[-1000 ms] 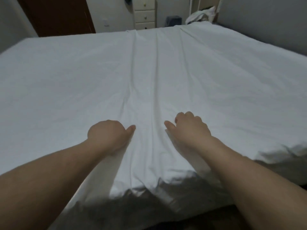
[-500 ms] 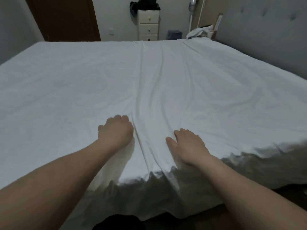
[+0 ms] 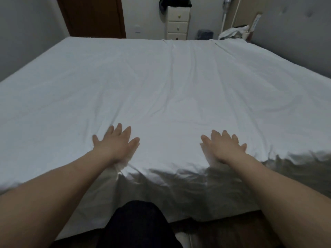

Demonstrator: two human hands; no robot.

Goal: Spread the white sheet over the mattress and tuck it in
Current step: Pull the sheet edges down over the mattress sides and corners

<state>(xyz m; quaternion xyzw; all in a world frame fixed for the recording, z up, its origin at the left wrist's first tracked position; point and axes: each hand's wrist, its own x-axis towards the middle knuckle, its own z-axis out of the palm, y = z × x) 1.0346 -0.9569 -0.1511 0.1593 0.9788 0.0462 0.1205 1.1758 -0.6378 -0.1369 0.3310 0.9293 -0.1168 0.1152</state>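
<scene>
The white sheet (image 3: 170, 90) covers the whole top of the mattress, with faint lengthwise creases down its middle. Its near edge hangs loose over the mattress side (image 3: 179, 190) in front of me. My left hand (image 3: 116, 144) lies flat on the sheet near the front edge, fingers straight and spread. My right hand (image 3: 223, 147) presses flat on the sheet a good way to its right, fingers also straight. Neither hand holds any cloth.
A grey padded headboard (image 3: 295, 33) runs along the bed's right side. Beyond the far edge stand a white drawer unit (image 3: 177, 25) with dark clothes on top, a brown door (image 3: 93, 17) and a pile of white cloth (image 3: 234, 32). My dark-clad leg (image 3: 138, 226) is against the bed.
Both hands went from fists close together at the centre crease to flat palms, and they slid apart to left and right. The folds between them have flattened.
</scene>
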